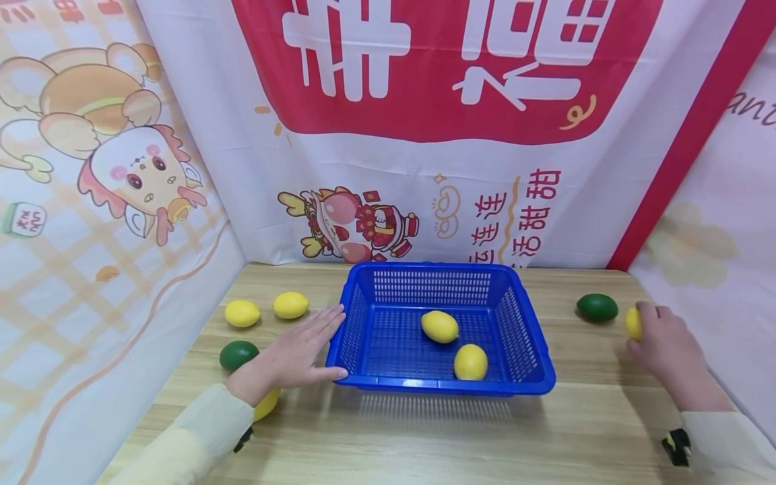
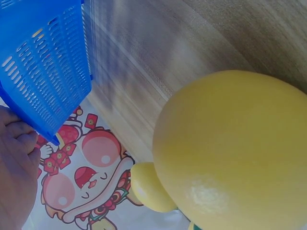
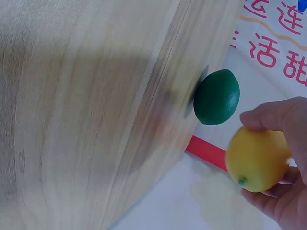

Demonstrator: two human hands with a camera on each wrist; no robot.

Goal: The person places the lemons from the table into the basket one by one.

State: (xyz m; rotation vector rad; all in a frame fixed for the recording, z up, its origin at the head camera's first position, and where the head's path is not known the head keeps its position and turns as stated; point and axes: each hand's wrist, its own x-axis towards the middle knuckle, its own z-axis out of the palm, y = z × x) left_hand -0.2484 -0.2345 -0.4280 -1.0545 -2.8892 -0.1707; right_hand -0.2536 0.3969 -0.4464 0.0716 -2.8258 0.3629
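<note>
My right hand [image 1: 669, 343] grips a yellow lemon [image 3: 256, 160] between thumb and fingers, at the right side of the table. Just left of it lies a green lemon-shaped fruit [image 1: 597, 308]. My left hand [image 1: 294, 347] rests on the left rim of a blue plastic basket [image 1: 412, 384], its fingers straight and the thumb at the near corner. Inside the basket are two lemons, one near the middle [image 1: 440, 327] and another lemon [image 1: 470, 362] by the front wall. A large lemon [image 2: 235, 148] fills much of the left wrist view.
Left of the basket lie two lemons, an outer lemon [image 1: 242, 314] and an inner lemon [image 1: 291, 305]. A green fruit [image 1: 238, 355] and another lemon [image 1: 267, 405] are partly behind my left arm. Printed cloth [image 1: 436, 162] hangs behind the wooden table [image 1: 424, 444] and along its sides.
</note>
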